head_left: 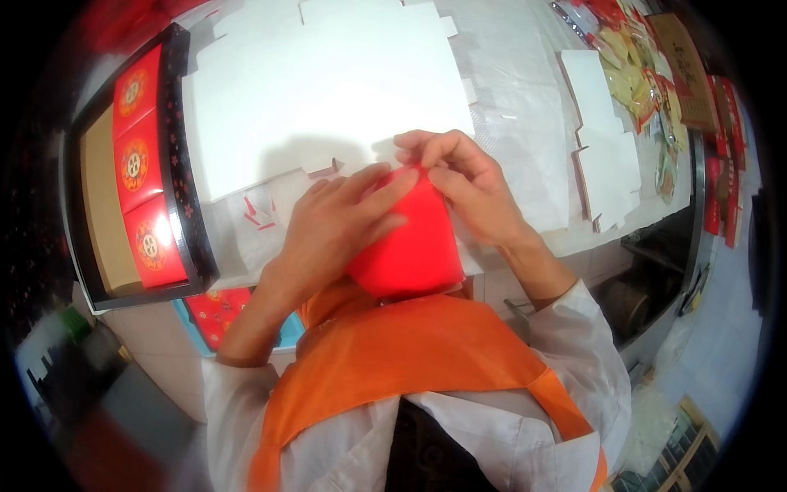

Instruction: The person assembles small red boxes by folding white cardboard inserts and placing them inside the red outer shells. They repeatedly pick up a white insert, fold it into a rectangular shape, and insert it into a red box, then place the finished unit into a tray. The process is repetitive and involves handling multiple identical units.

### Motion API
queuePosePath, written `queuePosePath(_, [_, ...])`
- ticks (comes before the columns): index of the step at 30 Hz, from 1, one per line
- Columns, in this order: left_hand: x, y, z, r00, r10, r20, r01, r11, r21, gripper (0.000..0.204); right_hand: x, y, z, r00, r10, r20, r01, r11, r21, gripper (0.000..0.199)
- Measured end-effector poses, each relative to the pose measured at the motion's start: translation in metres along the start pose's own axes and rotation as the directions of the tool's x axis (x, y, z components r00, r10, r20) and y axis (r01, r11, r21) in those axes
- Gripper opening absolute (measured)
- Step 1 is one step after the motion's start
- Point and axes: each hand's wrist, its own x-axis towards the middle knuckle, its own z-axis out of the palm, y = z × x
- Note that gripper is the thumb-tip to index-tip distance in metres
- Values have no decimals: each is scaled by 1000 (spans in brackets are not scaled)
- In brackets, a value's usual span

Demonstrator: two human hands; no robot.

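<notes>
A plain red box (420, 250) is in front of my body at the table's near edge. My left hand (332, 221) grips its left side, with fingers and thumb reaching over the upper face. At the far edge of the box my right hand (471, 176) has its fingers bent and pinches the far right corner between thumb and forefinger. Exactly how the edge sits under the fingertips is partly hidden.
White flat cardboard blanks (328, 82) lie beyond my hands. At left, a dark tray (176, 164) holds three red patterned boxes (135, 168). A blue basin (287, 332) sits lower left. Narrow cardboard (602, 148), clear packets (631, 78) and a brown carton (682, 70) are at right.
</notes>
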Motion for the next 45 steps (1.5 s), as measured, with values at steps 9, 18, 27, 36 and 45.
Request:
queuePosePath(9, [2, -1, -4, 996, 52, 73, -54, 998, 23, 38, -8, 15, 3, 992, 3, -125, 45, 927, 372, 35])
queuePosePath(18, [-6, -20, -77, 776, -543, -320, 335, 785, -521, 58, 23, -50, -118, 871, -404, -278, 169, 779, -604, 41])
queuePosePath(27, [-29, -48, -52, 533, -845, -55, 348, 277, -896, 68, 70, -100, -402, 742, -631, -226, -464, -240, -853, 50])
queuePosePath(36, [-3, -60, -41, 441, -897, -16, 440, 232, -867, 77, 56, -143, -468, 610, -724, -322, -430, 39, -902, 31])
queuePosePath(45, [-15, -50, -26, 511, -858, -52, 385, 283, -879, 73, 61, -111, -184, 799, -590, -119, 104, 331, -938, 36])
